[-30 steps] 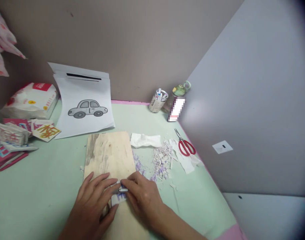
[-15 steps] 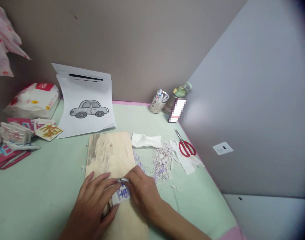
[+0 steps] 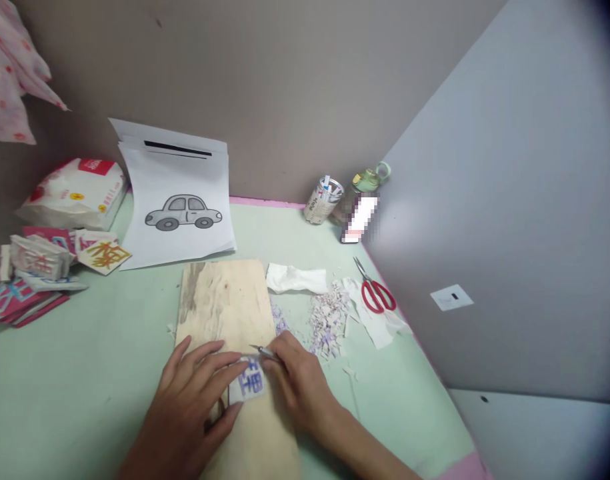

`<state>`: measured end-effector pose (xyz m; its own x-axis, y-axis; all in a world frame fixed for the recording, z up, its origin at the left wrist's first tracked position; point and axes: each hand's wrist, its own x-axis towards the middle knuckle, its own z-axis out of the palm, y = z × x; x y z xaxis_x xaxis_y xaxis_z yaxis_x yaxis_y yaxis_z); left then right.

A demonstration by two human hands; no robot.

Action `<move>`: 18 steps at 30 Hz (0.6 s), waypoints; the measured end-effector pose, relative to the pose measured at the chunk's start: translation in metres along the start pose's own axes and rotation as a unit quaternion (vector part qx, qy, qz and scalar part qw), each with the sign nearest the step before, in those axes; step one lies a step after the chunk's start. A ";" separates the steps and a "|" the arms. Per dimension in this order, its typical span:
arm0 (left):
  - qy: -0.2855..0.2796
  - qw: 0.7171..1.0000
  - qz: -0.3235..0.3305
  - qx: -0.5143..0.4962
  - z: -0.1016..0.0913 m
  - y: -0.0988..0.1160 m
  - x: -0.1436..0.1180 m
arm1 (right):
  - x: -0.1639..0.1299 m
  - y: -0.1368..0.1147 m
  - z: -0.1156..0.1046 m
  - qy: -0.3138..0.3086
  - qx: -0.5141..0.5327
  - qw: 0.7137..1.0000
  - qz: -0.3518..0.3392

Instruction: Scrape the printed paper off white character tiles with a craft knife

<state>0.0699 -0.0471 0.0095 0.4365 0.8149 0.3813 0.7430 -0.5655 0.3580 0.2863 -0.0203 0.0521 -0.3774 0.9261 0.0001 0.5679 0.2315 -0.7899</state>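
A small white paper piece (image 3: 249,385) with a blue character printed on it lies on a pale wooden board (image 3: 223,300). My left hand (image 3: 187,400) rests flat on the board with fingers spread, its fingertips pinning the paper's left edge. My right hand (image 3: 299,383) grips a thin metal craft knife (image 3: 263,350), whose blade tip points left just above the paper's top edge.
Paper scraps (image 3: 327,317) and a crumpled tissue (image 3: 295,278) lie right of the board; red scissors (image 3: 376,291) sit near the grey side wall. A car drawing (image 3: 182,213) leans on the back wall. Printed cards (image 3: 29,280) and a plastic pack (image 3: 75,193) are at the left.
My right hand slid to the right and uncovered the paper piece. The knife now lies above the paper's top edge. The left hand stayed put.
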 end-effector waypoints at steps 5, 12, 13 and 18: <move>0.000 1.000 0.000 -0.009 0.001 -0.001 -0.001 | -0.004 0.006 -0.012 0.030 0.058 0.995 0.076; -0.005 1.000 0.005 -0.008 0.000 -0.002 -0.001 | 0.001 0.004 -0.008 0.033 0.098 0.993 0.057; -0.005 1.000 0.005 -0.009 0.001 -0.002 -0.001 | 0.002 0.003 -0.007 0.025 0.091 0.994 0.049; 0.002 1.000 -0.002 -0.011 0.002 -0.001 -0.002 | 0.004 0.003 -0.001 0.004 0.008 1.000 0.005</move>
<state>0.0691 -0.0481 0.0062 0.4311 0.8167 0.3836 0.7335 -0.5648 0.3782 0.2877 -0.0152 0.0503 -0.3650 0.9310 -0.0036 0.5604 0.2167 -0.7993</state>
